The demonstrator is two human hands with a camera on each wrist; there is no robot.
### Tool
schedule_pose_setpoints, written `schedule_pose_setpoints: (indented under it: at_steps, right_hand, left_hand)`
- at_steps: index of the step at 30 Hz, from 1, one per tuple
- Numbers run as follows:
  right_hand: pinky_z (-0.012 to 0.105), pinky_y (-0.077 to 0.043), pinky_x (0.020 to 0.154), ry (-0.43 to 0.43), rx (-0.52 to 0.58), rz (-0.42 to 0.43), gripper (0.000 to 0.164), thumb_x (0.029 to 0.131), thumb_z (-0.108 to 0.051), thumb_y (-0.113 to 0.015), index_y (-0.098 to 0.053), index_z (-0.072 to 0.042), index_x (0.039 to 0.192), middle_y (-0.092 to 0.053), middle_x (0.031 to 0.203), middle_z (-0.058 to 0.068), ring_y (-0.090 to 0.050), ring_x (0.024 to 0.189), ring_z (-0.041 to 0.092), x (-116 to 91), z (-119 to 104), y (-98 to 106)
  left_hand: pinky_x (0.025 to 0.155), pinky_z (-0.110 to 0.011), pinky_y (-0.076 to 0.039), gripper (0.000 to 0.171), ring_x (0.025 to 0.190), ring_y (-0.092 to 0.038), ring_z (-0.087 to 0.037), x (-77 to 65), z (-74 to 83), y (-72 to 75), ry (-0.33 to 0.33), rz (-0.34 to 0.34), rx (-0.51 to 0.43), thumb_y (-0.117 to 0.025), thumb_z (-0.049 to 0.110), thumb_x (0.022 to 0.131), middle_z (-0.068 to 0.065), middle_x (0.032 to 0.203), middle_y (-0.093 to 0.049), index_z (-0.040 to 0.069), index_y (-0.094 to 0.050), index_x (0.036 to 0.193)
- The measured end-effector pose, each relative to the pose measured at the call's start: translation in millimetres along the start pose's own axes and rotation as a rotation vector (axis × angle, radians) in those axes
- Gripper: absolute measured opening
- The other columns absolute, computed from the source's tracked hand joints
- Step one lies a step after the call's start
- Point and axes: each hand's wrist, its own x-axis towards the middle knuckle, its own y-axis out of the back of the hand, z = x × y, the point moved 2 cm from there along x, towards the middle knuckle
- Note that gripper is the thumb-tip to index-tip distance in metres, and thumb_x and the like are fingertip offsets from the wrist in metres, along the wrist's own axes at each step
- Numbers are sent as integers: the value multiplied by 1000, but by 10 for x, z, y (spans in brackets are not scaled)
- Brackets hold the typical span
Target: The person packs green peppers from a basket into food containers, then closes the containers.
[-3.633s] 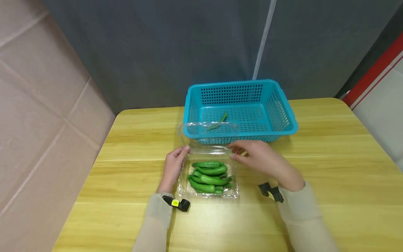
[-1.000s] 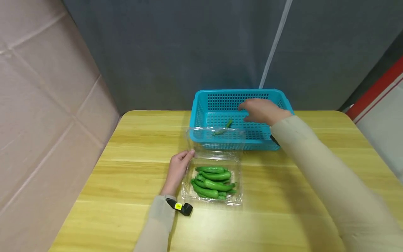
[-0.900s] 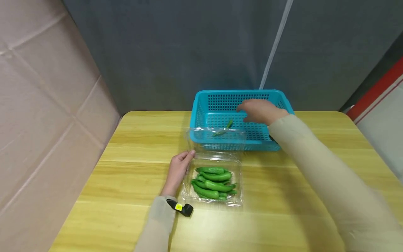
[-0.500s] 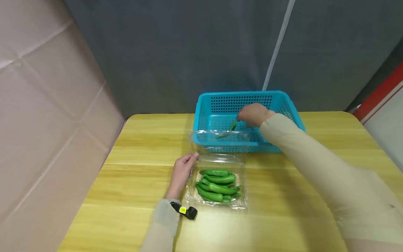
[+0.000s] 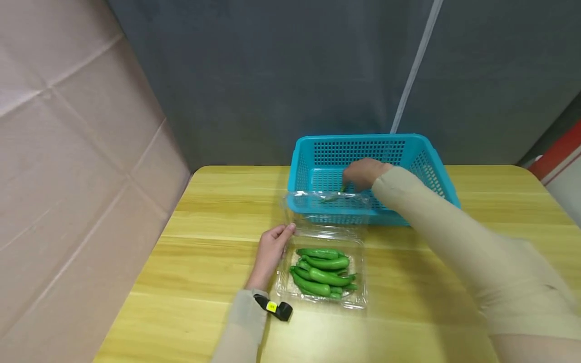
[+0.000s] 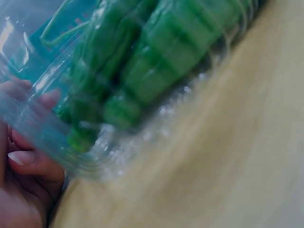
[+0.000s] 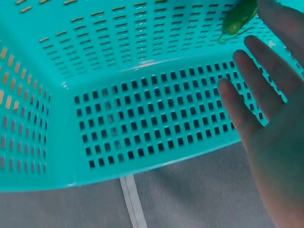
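Observation:
A clear plastic clamshell container (image 5: 359, 301) with its lid raised holds several green peppers (image 5: 324, 275). My left hand (image 5: 270, 250) pinches the container's left edge near the hinge; in the left wrist view the thumb lies against the plastic corner. Behind it stands a blue perforated basket (image 5: 358, 137). My right hand (image 5: 362, 174) is inside this basket, above a lone green pepper (image 7: 240, 18). The right wrist view shows its fingers extended and apart, with the thumb beside the pepper. In the head view, the hand and clear lid partly cover that pepper.
The wooden table (image 5: 209, 217) carries the basket at its back edge. A dark grey panel (image 5: 272, 85) rises behind it, and a pale wall (image 5: 81, 176) stands on the left. The raised lid (image 5: 327, 214) overlaps the basket's front in view.
My right hand has moved from beside the container's hinge into the basket, then lowered left toward the lone pepper. My left hand stays at the container's edge. The head view has shifted slightly.

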Motion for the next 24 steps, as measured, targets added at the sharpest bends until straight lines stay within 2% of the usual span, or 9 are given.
schedule_pose_setpoints:
  at_steps: [8,14,17,21,24]
  right_hand:
    - [38,-48,74,26,48,40,21,85,-10,-60,-65,-16,105,-62,103,1,-58,90,20,86,-37,-57]
    - [33,-47,65,47,82,71,13,85,-7,-59,-66,-17,89,-62,85,-3,-54,71,13,101,-62,-108]
    - [31,-45,61,26,98,70,13,85,-7,-58,-64,-18,83,-59,78,-4,-50,66,13,128,-57,-133]
    - [34,-46,65,-60,120,47,9,85,-10,-59,-65,-16,89,-59,83,-2,-51,70,15,134,-22,-164]
    - [36,-47,69,-93,130,54,12,84,-10,-60,-65,-14,94,-60,88,0,-53,75,16,123,-4,-174]
  left_hand:
    - [34,-22,-28,38,34,-30,-6,-6,-17,-38,0,-15,-15,-55,38,88,2,45,-34,2,-66,86]
    - [34,-21,-28,37,34,-30,-6,-33,11,-62,-1,-28,-10,-54,39,88,3,46,-34,4,-67,88]
    - [33,-22,-27,39,35,-30,-8,8,-96,-71,-10,-17,-5,-55,45,85,2,46,-34,9,-68,87]
    - [32,-24,-28,38,34,-31,-9,27,-105,-73,-13,-17,-5,-56,45,85,2,45,-35,9,-68,85]
    - [33,-22,-28,35,34,-31,-6,-11,24,-59,-10,-34,-2,-55,37,88,2,45,-36,3,-67,87]
